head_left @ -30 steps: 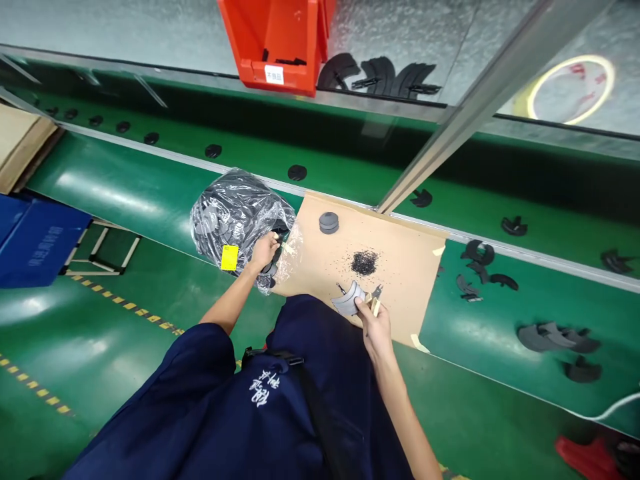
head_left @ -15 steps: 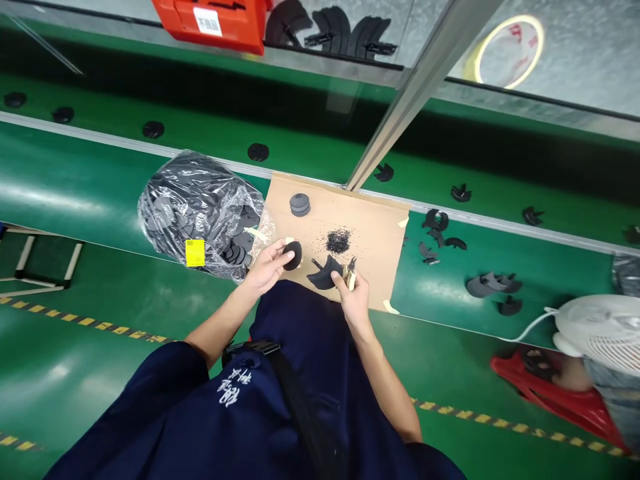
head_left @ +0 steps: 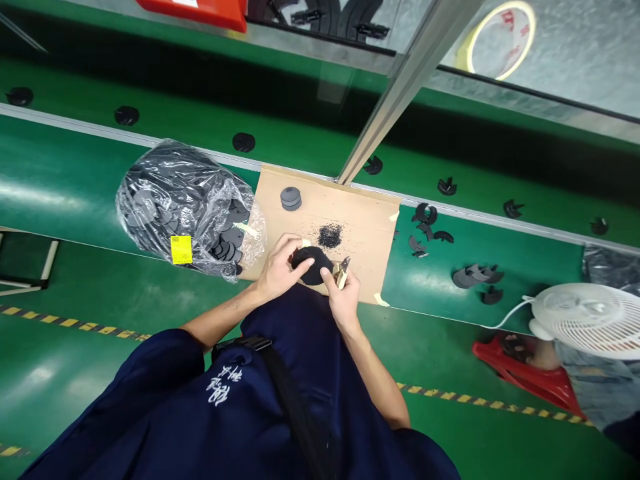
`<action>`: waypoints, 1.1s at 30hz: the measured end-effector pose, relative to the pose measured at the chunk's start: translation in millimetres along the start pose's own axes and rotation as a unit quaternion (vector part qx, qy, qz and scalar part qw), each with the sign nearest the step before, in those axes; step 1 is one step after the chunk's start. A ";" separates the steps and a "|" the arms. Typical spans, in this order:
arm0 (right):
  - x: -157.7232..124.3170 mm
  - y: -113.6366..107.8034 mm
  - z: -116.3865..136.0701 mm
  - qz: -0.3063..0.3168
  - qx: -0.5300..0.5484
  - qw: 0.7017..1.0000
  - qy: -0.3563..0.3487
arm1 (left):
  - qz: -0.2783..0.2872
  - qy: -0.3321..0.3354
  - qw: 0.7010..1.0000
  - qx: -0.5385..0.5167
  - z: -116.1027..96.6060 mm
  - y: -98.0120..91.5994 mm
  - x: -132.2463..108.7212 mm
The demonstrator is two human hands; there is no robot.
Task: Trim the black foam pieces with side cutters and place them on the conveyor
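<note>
My left hand [head_left: 280, 268] grips a round black foam-like pad [head_left: 303, 256] between thumb and fingers. The pad lies against a dark curved plastic part [head_left: 319, 272], and the border between the two is hard to make out. My right hand [head_left: 344, 293] pinches that part's right side with the thumb. Tucked in the same hand are small nippers [head_left: 343, 272] with pale yellow handles, their dark tip pointing up. Below the hands is a brown cardboard sheet [head_left: 365, 213] with a heap of black crumbs [head_left: 330, 235] and a small stack of round pads [head_left: 291, 198].
A clear plastic bag [head_left: 170, 200] of dark pads lies left. Loose curved parts [head_left: 425, 214] and overlapping parts [head_left: 470, 275] lie right, near a white fan [head_left: 590, 317]. Dark parts [head_left: 243, 142] line the green strip behind. A metal post [head_left: 385, 113] rises at the cardboard's back edge.
My left hand has brought the round pad rightward onto the curved part, so both hands are now close together. The view has shifted slightly, and the parts on the back strip sit farther left.
</note>
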State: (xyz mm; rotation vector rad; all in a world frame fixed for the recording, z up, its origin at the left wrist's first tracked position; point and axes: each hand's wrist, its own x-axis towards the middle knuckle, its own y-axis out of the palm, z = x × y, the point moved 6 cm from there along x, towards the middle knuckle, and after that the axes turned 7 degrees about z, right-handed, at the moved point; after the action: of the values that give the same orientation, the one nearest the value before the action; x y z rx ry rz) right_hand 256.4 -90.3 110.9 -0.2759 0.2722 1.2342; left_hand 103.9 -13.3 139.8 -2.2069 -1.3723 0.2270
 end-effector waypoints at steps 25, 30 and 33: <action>1.5 -7.9 28.3 0.032 -0.118 0.981 -0.152 | 0.073 -0.076 0.981 -0.164 10.8 10.1 -4.5; -1.5 -9.3 53.5 0.094 -0.188 0.941 -0.265 | 0.104 -0.011 0.980 -0.169 -7.9 4.3 -4.2; -9.0 -10.4 59.3 0.083 -0.181 0.933 -0.299 | 0.090 0.008 0.979 -0.180 -18.4 -2.4 -2.8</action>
State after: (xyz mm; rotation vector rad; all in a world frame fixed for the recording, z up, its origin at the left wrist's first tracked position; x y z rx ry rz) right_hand 266.8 -80.6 170.1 -0.1816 -0.4728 1.4730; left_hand 108.1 -21.2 156.3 -2.6291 -1.2848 0.0229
